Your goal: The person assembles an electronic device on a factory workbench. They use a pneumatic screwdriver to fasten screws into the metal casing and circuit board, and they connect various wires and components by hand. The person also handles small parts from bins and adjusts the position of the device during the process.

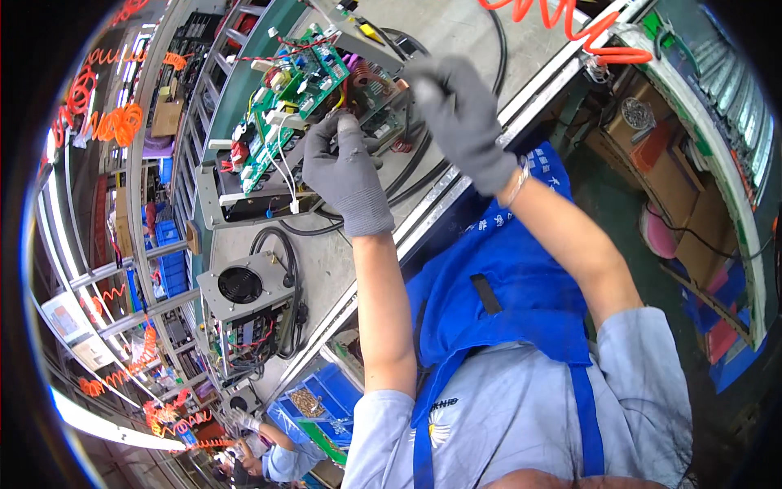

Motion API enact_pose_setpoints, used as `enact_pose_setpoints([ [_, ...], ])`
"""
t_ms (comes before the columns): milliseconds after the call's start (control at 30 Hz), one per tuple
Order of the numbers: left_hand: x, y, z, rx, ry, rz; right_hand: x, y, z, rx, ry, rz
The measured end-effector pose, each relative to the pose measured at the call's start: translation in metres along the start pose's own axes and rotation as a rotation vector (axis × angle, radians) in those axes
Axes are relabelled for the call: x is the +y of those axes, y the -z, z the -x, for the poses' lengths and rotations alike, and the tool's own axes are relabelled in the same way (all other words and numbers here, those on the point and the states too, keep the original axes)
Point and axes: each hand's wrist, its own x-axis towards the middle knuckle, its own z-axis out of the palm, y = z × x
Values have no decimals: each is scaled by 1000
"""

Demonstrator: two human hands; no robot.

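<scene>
My left hand (346, 167), in a grey knit glove, is at the near edge of a green circuit board (289, 98) with its thumb and fingers pinched together. What lies in the pinch is too small to make out; yellow and red wires run just beyond the fingertips. The board sits tilted on an open metal chassis (210, 196), and a white cable with a connector (294, 205) hangs off it. My right hand (464, 122), gloved alike, is raised to the right of the chassis. Its fingers look curled but are smeared by motion, so any hold is unclear.
Black cables (423, 155) loop over the grey bench (326, 257). A second metal unit with a fan (240, 284) stands nearer left, with blue parts bins (326, 395) below it. Red coiled hoses (586, 41) hang overhead. Another person's arm (277, 436) shows at lower left; cardboard boxes (700, 220) stand right.
</scene>
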Motion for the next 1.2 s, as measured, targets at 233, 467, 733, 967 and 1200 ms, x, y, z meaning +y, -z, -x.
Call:
enact_pose_setpoints([
  [233, 23, 25, -12, -125, 376, 86, -31, -33, 6, -315, -686, -387],
  [467, 20, 37, -21, -284, 300, 26, -38, -41, -30, -384, -923, -367],
  [733, 24, 50, -33, -320, 264, -69, -9, -42, -33, -548, -829, -208],
  [967, 20, 46, -27, -285, 83, -272, -20, -46, -34, -428, -1026, -408],
  [1200, 23, 39, -27, -243, -453, -792, -2, -47, -27, -328, -1084, -694],
])
